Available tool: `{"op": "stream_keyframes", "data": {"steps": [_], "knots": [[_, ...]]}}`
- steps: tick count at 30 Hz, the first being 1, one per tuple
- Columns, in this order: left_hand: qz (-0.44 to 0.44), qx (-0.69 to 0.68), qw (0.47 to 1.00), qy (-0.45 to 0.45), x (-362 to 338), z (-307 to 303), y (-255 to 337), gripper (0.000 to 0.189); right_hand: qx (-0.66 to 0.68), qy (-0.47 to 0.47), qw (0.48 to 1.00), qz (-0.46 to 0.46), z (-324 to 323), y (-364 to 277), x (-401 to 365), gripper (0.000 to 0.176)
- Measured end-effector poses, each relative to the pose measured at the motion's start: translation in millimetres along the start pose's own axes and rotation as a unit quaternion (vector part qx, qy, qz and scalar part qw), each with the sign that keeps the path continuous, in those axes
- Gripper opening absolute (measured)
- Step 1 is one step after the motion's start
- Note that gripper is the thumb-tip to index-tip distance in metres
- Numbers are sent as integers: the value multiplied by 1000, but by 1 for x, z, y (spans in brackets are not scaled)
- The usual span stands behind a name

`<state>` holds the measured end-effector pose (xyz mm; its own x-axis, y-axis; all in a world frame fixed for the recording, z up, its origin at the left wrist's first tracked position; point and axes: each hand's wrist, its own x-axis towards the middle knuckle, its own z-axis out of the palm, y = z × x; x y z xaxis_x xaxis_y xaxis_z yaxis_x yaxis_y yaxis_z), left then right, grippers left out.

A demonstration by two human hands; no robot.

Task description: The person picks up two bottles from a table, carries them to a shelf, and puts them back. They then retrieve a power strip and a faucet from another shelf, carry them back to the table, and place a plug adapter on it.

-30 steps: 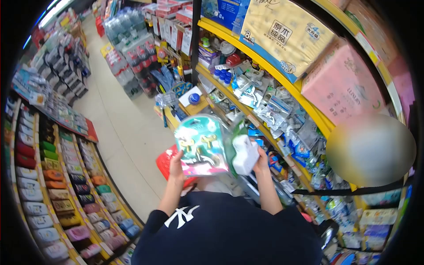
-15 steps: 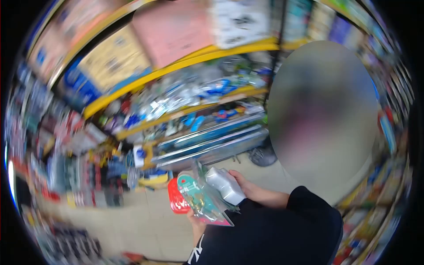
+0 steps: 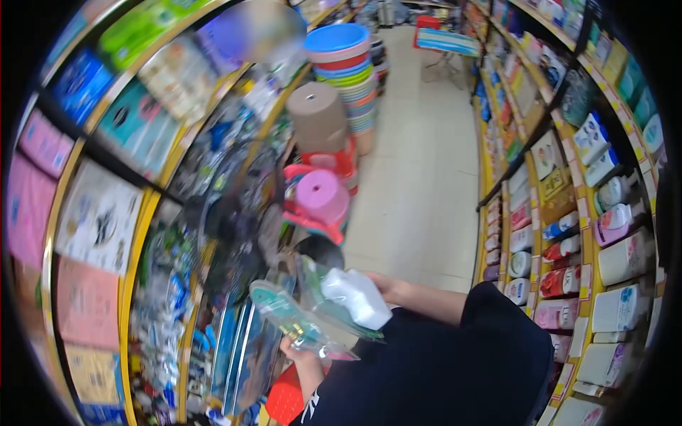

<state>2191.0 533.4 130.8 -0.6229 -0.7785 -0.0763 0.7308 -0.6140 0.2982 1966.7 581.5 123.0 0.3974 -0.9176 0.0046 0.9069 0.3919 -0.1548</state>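
My left hand (image 3: 302,353) is closed on the lower edge of a flat clear plastic package with a teal card (image 3: 273,302), its rounded end tilted up and to the left. My right hand (image 3: 383,285) grips the far side of a glossy white wrapped pack (image 3: 355,297), held against my front. Between the two lies another clear packet with a green edge (image 3: 312,284), overlapped by both. Below my left wrist shows a red object (image 3: 286,396), partly hidden by my forearm.
A shop aisle floor (image 3: 419,192) runs ahead. On its left stand stacked coloured tubs (image 3: 337,53), brown bins (image 3: 316,117) and a pink bucket (image 3: 323,197). Shelves of bottles (image 3: 561,280) line the right. An ironing board (image 3: 447,42) stands far back.
My view has swung right, from the shelf front to along the aisle. Both hands keep hold of their packages near my chest; the red object now appears lower, below my left wrist.
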Motion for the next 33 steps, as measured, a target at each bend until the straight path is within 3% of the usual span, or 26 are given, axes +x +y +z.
{"op": "stream_keyframes", "data": {"steps": [1, 3, 5, 7, 11, 14, 15, 17, 18, 19, 20, 22, 23, 25, 26, 28, 31, 33], "knots": [[-31, -2, 1000, 4, 21, 10, -25, 46, -34, 55, 997, -38, -15, -18, -26, 38], [-86, 3, 996, 14, 48, 23, -68, 43, -104, 26, 992, -62, -29, -68, -80, 36], [-132, -4, 991, -5, 98, 38, -113, 40, -165, 21, 967, -192, 20, -107, -117, 36], [-178, -26, 983, -28, 144, 56, -148, 38, -119, 174, 937, -279, -13, -121, -158, 36], [-231, -36, 972, 9, 215, 89, -197, 35, 43, 240, 895, -374, -16, -150, -189, 31], [-208, 2, 978, 33, 275, 117, -213, 35, 175, 340, 803, -458, 2, -184, -182, 26], [-210, 9, 977, -37, 300, 115, -215, 36, 172, 317, 805, -471, -6, -199, -183, 24], [-158, 30, 986, 46, 350, 117, -227, 38, 166, 270, 808, -497, -24, -235, -184, 19], [-152, 11, 988, 31, 378, 114, -230, 39, 178, 332, 774, -510, -26, -259, -183, 15], [-144, -8, 989, 16, 406, 111, -236, 40, 177, 293, 780, -524, -30, -286, -185, 15], [-168, -48, 982, -68, 428, 124, -241, 39, 180, 253, 785, -536, -35, -313, -185, 15], [-186, -43, 978, -89, 480, 130, -247, 39, 169, 184, 797, -550, -43, -364, -185, 16], [-192, -43, 975, -101, 508, 133, -251, 39, 173, 199, 786, -559, -37, -392, -180, 16], [-175, 10, 982, -74, 559, 142, -264, 38, 171, 231, 764, -577, -19, -447, -176, 17], [-188, 19, 979, -73, 581, 158, -273, 38, 162, 171, 778, -582, -25, -471, -179, 21], [-199, 27, 978, -54, 617, 194, -300, 35, 156, 213, 747, -611, -28, -515, -186, 25], [-278, 7, 960, 1, 685, 169, -351, 34, 165, 271, 677, -664, -45, -566, -199, 37], [-286, 61, 956, -19, 707, 198, -391, 29, 142, 201, 672, -698, -77, -593, -221, 32]]}}
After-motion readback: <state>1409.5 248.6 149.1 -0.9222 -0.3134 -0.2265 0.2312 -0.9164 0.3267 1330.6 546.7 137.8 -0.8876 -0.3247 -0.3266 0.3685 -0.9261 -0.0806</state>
